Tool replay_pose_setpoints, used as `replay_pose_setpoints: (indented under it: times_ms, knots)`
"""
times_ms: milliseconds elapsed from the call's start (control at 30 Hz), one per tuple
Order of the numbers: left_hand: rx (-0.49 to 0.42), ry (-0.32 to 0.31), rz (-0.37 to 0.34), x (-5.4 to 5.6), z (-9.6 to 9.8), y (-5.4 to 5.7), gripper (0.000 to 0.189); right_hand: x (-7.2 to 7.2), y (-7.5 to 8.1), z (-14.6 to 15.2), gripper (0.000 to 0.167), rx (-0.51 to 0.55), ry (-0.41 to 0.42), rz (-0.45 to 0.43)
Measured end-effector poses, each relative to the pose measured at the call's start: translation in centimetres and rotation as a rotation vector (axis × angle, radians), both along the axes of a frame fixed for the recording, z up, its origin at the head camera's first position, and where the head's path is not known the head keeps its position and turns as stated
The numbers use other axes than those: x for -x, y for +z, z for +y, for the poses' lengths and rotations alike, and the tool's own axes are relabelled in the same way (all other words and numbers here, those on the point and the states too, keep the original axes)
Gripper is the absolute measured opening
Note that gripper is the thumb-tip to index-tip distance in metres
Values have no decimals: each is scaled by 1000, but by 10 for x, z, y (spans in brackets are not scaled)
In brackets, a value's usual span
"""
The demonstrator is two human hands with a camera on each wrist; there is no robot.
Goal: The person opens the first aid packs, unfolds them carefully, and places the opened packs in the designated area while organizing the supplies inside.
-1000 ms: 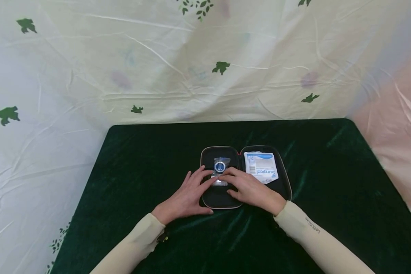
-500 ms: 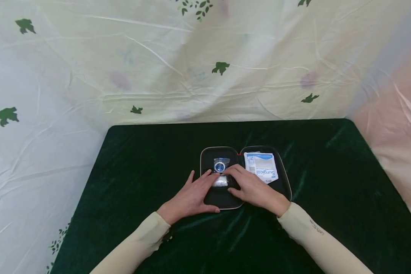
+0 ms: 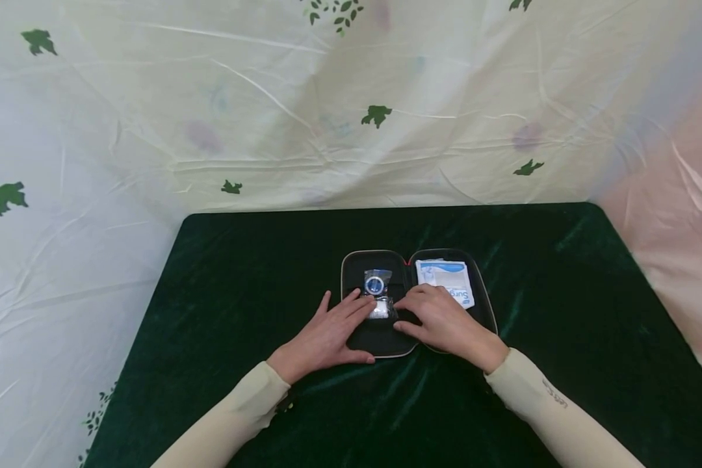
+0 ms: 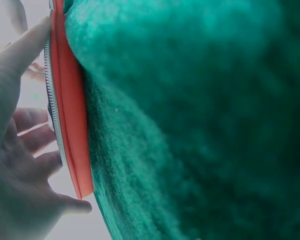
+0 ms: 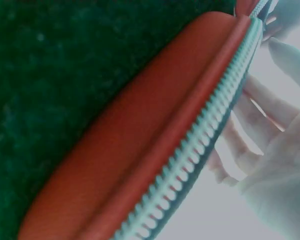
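Note:
An unfolded zip case (image 3: 380,341), black inside, lies on the green cloth; the wrist views show its red outer side (image 4: 72,110) and its zip teeth. In its left half is a small clear packet (image 3: 375,285) with a round blue-and-white piece on top and a silvery white lower part. My left hand (image 3: 324,338) rests across the left rim, fingers straight and spread, fingertips at the packet's left side. My right hand (image 3: 450,325) is over the case's middle and right half, fingers loosely bent by the packet's lower right corner. Whether they touch it cannot be told.
A white-and-blue packet (image 3: 447,273) printed with "Surgical" lies in the case's right half, partly covered by my right hand. Dark green velvet covers the table (image 3: 257,260). A pale patterned sheet (image 3: 286,117) hangs behind it and at both sides.
My right hand has moved right and slightly down, off the packet's middle, now covering part of the "Surgical" packet. My left hand shifted slightly right, then stayed. More of the white lower part shows.

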State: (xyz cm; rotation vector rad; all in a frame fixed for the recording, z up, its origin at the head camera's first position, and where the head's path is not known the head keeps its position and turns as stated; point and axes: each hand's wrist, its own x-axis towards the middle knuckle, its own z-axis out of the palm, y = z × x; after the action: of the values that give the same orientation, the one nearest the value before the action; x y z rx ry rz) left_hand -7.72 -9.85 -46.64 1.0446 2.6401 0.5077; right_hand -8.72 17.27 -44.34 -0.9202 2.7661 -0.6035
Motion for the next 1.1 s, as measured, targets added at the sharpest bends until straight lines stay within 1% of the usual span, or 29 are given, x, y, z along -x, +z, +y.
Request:
replay_pose_setpoints:
  times_ms: [167,300,367,467,567,667,700,867,1000,1100]
  knots:
    - [-4,2,-8,0,0,1,95,-1,-1,1,42,-19,1,7]
    - [-8,2,-8,0,-1,3,95,0,-2,3,46,37,4,-36]
    - [-3,4,-5,0,-1,3,96,1,-3,5,44,88,14,-52]
    - [8,1,7,0,0,4,96,6,-12,9,37,168,47,-49]
    - [16,-11,27,0,1,5,95,8,-10,8,32,210,36,-78]
    - [26,-29,59,0,2,6,93,8,-4,5,28,200,-1,-121]
    - [31,-33,69,1,3,6,92,7,0,3,27,192,-17,-134]
    - [59,-58,119,2,6,8,86,9,0,3,22,197,-27,-137]
    - [65,-70,134,4,7,9,83,10,1,4,20,221,-28,-154]
    - [40,-73,117,5,7,10,78,10,0,4,19,231,-17,-162]
